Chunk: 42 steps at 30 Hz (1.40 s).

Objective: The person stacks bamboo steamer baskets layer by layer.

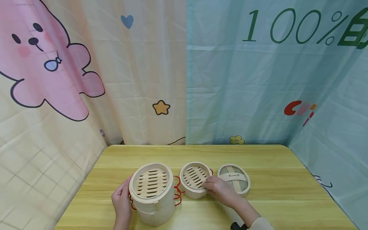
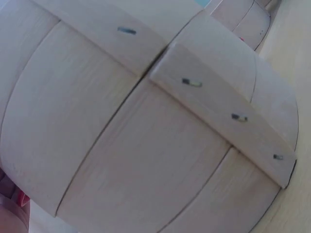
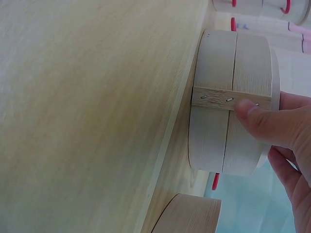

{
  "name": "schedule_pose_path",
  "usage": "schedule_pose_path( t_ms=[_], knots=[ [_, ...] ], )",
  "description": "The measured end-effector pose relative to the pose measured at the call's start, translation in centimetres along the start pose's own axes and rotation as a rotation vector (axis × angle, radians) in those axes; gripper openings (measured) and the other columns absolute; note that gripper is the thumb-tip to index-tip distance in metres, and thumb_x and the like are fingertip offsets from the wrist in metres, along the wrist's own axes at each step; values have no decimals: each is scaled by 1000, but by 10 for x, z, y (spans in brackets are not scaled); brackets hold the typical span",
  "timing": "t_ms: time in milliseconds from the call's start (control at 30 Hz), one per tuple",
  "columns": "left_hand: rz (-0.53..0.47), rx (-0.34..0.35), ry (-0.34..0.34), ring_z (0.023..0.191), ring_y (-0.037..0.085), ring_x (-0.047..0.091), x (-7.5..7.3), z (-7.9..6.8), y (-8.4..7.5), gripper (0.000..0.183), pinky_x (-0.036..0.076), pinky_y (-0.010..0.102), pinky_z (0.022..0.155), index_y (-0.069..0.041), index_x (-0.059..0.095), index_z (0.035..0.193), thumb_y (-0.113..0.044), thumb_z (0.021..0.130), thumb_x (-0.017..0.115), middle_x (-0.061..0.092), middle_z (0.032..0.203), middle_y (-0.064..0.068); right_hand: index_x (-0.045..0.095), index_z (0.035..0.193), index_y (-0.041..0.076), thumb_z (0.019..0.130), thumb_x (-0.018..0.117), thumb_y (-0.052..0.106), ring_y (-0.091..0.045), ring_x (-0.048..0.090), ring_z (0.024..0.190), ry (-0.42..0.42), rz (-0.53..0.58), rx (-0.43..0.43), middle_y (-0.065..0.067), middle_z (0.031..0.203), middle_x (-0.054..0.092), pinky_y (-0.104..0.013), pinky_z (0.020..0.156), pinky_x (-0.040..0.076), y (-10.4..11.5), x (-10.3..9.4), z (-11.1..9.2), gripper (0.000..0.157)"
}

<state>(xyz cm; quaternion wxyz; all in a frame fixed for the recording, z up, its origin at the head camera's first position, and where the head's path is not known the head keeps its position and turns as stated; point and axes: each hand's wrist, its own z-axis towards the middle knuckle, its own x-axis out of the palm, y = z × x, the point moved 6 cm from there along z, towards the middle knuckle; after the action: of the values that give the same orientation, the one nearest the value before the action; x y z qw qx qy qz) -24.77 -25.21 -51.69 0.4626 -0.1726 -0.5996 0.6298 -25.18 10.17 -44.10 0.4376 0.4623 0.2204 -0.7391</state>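
Note:
A tall stack of larger bamboo steamer baskets (image 1: 152, 183) stands upright, its slatted top tier uncovered and red loop handles on its sides. My left hand (image 1: 122, 196) rests against the stack's left side, with some fingers hidden behind it. In the left wrist view, the stack's pale stapled wall (image 2: 160, 126) fills most of the picture. My right hand (image 1: 219, 190) pinches the rim of a smaller bamboo steamer (image 1: 195, 179) just right of the stack. From the right wrist, the thumb (image 3: 257, 119) presses on its outer wall near a stapled strip, and the fingers reach over the rim.
A round woven bamboo lid (image 1: 234, 179) with a crossed band lies right of the small steamer. All stand on a wooden table (image 1: 201, 153) backed by printed curtains (image 1: 161, 70). A black object (image 1: 238, 226) shows at the bottom edge near the right sleeve.

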Motion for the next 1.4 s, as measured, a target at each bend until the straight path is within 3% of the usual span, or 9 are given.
schedule_pose_path(
  t_ms=[233,500,767,900,1133,1400],
  knots=[
    [-65,-38,-39,93,17,63,1,-3,0,33,51,24,72,8,63,107,-19,90,60,67,99,11,68,91,7,61,79,-1,-15,58,87,-11,-2,-18,1,90,63,-27,76,48,1,1,0,33],
    [-54,-62,-52,86,14,65,1,-6,-6,33,51,22,66,7,64,106,-21,90,61,68,96,10,66,89,8,63,78,-1,-14,58,84,-10,-3,-52,1,88,62,-27,75,48,3,1,3,30],
    [-57,-79,-67,62,7,61,0,-9,-4,33,43,17,41,6,65,105,-23,89,61,69,92,10,65,87,9,63,78,-1,-12,57,82,-8,-25,-70,2,85,61,-26,73,48,5,0,4,29],
    [-63,-75,-62,69,9,64,0,-8,-1,34,47,18,47,6,65,105,-24,89,61,69,93,9,65,86,8,64,76,-5,-12,56,78,-4,-3,-46,3,82,60,-24,68,47,8,-6,11,28],
    [-29,-58,-68,64,7,62,1,-4,2,35,45,17,43,5,67,103,-27,88,63,69,89,8,65,89,5,68,72,-7,-14,53,76,47,29,50,-1,81,58,-27,66,47,10,-38,45,25],
    [-20,-83,-93,74,11,65,1,-4,5,34,49,19,52,3,68,102,-27,87,63,69,92,8,60,86,5,69,73,-5,-19,48,78,-106,-29,22,-1,79,53,-32,71,44,39,-103,91,24]
  ],
)
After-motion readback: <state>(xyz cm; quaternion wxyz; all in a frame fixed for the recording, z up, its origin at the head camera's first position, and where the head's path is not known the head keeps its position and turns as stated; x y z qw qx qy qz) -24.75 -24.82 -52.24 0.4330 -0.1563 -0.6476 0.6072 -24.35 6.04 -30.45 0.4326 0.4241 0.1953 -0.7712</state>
